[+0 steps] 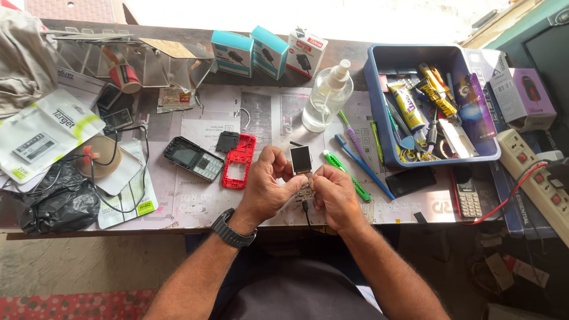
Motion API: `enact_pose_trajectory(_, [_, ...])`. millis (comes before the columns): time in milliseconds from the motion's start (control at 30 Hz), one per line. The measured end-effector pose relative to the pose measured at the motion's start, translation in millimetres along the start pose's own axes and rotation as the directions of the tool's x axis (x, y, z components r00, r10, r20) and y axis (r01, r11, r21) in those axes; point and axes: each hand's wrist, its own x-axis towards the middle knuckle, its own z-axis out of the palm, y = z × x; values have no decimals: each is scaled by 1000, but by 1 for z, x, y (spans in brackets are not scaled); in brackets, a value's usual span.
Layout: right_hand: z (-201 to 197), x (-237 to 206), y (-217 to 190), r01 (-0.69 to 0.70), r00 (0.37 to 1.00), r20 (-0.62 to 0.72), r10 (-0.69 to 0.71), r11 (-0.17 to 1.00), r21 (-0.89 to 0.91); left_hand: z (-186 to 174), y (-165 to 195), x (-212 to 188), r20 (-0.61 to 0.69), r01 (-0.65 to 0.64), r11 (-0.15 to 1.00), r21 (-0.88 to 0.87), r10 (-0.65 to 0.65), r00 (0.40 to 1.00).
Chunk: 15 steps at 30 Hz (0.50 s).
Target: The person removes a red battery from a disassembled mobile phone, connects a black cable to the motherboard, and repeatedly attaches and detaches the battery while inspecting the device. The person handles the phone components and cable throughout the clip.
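Nearest the wearer, both hands meet over the front edge of the paper-covered wooden workbench [178,213], and everything else is best placed from the small bare phone circuit board with its little upright display panel [301,161] that they hold between them. The left hand [267,184], a dark wristwatch [232,230] on its wrist, is curled with its fingertips closed on the board's left edge; the right hand [335,195] is likewise clenched, pinching the lower right edge — a two-sided grip that seems meant to steady so thin a part clear of the bench. The board's long axis runs away from the wearer, display end pointing toward the far side, its screen face turned up to the camera. Just left of the board lies a red plastic phone frame [239,162], and farther left a black keypad phone front [194,158], both flat and apart from the hands. Just right of it lie a green-handled tool [347,172] and a blue toothbrush [361,166]. Beyond the board stands a clear spray bottle [326,98] — upright — and far right of it a blue plastic tray [379,106] crowded with tubes and tools.
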Motion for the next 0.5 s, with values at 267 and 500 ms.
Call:
enact_pose_trajectory(267, [-1, -1, 0, -6, 1000, -9, 6, 1000, -4, -1, 0, 0, 18, 12, 1000, 11, -12, 1000])
enact_pose_trajectory(500, [-3, -1, 2, -9, 1000, 2, 9, 1000, -2, -2, 2, 0, 12, 14, 999, 50, -15, 1000])
